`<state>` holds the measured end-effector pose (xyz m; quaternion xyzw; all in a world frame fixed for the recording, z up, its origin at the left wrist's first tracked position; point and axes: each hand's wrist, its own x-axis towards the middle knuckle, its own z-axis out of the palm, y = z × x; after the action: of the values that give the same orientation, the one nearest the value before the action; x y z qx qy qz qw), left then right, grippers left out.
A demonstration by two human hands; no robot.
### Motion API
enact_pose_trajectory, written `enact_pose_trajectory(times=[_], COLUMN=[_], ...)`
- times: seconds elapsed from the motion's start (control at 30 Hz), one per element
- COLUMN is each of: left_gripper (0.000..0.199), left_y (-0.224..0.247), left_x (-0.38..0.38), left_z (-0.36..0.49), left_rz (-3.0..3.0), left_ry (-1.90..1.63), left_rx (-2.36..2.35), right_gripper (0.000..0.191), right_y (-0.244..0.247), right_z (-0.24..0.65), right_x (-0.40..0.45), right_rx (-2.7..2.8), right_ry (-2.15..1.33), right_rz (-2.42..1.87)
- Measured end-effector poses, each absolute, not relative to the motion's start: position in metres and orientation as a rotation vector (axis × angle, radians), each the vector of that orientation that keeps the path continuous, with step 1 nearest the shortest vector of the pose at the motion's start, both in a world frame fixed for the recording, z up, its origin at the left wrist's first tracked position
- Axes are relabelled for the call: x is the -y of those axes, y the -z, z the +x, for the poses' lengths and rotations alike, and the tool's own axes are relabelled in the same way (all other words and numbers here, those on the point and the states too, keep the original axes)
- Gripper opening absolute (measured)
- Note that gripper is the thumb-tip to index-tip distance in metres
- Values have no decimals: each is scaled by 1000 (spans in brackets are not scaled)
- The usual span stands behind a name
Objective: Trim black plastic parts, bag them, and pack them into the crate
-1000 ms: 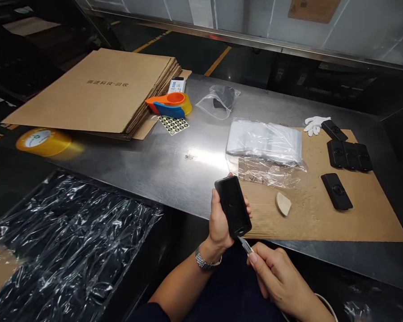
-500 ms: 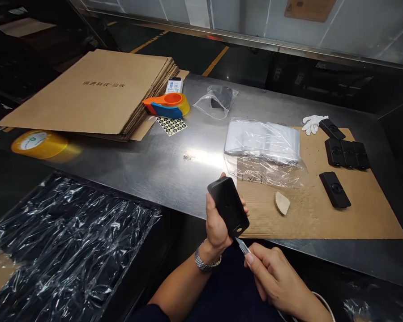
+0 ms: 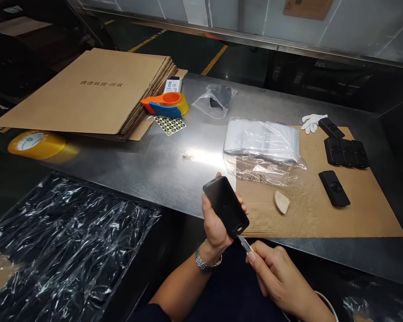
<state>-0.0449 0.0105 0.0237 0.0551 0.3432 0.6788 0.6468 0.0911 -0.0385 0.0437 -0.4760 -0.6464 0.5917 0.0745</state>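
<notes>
At far left, crinkled transparent plastic film over a dark surface [image 3: 70, 250] lies below a wide roll of yellow adhesive tape [image 3: 36, 145], which sits at the edge of a tall stack of flat brown cardboard [image 3: 97, 100] printed with dark characters. Right of the stack, on a grey metal table [image 3: 147, 163], are an orange-and-blue tape dispenser [image 3: 159, 107], a pale sheet of round black stickers [image 3: 170, 125], a small white box with blue print [image 3: 172, 85] and a clear plastic bag [image 3: 204, 106] containing a dark object. At centre, in front of the table's near edge, the left hand [image 3: 216, 226] is closed around a black, rectangular, hollow shell [image 3: 224, 203], tilted with its open side showing. The right hand [image 3: 272, 270] pinches a slim silver knife [image 3: 245, 245], its blade tip at the shell's lower end. Beyond lie a wrapped pack of clear plastic sleeves [image 3: 260, 139] and a beige wedge-shaped piece [image 3: 281, 202]. Farthest right, on or overlapping a brown cardboard sheet [image 3: 309, 219], are a white glove [image 3: 310, 124] and five black rectangular pieces [image 3: 335, 188], three side by side.
</notes>
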Motion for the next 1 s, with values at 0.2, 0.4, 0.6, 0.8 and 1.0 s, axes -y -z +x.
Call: enact_pose_trajectory(times=[0.2,0.4,0.6,0.8,1.0], left_gripper=[63,62,55,43,41], left_y=[-22,-24,-31,-32,-32], left_x=[-10,-10,-11,-11,-8], left_z=[-44,-42,-40,-38,-39], left_rz=[139,152,150,164,228], left_ry=[-1566,-1593,-1693,-1884,-1994], left_rx=[-781,-797,-842,-807,-794], right_gripper=[33,31,32,28,38], right_y=[-42,-42,-43,-39,-38], right_z=[90,89,91,88,84], right_x=[42,41,41,49,52], right_rx=[2037,2028,1966,2321,2529], right_ry=[-1638,-1648,-1704,-480,62], right_rz=[-1489,-1473,-1378,-1193,-1128])
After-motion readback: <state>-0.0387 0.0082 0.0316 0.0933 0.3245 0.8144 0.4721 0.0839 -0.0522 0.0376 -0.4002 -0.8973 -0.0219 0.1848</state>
